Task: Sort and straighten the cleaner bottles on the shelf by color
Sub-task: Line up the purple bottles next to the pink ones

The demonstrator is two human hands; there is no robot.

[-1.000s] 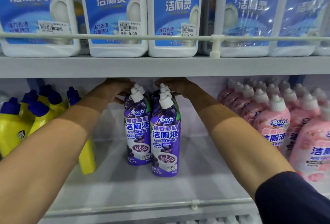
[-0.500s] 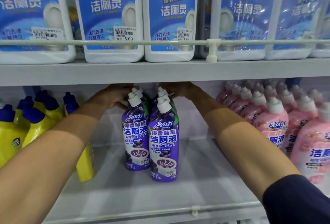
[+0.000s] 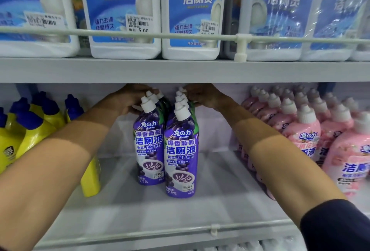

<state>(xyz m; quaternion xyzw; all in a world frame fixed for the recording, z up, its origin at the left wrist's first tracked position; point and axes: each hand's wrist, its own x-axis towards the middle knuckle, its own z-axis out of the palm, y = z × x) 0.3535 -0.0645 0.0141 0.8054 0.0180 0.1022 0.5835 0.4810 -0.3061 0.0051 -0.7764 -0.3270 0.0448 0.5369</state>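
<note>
Two rows of purple cleaner bottles [image 3: 181, 154] with white caps stand upright mid-shelf, running front to back. My left hand [image 3: 128, 98] reaches deep under the upper shelf and rests against the rear bottles of the left purple row [image 3: 149, 146]. My right hand [image 3: 204, 95] touches the rear caps of the right row from the right. Whether either hand grips a bottle is hidden in shadow. Yellow bottles with blue caps [image 3: 36, 128] stand at the left, pink bottles [image 3: 302, 132] at the right.
The upper shelf board [image 3: 180, 70] hangs low over both hands; white-and-blue jugs [image 3: 124, 10] stand on it behind a rail [image 3: 241, 47]. Bare shelf floor [image 3: 220, 180] lies either side of the purple rows. A front rail [image 3: 214, 229] borders the lower shelf.
The view has tilted slightly upward and shifted, so the shelf appears lower. Both hands stay at the rear of the purple rows, hardly moved.
</note>
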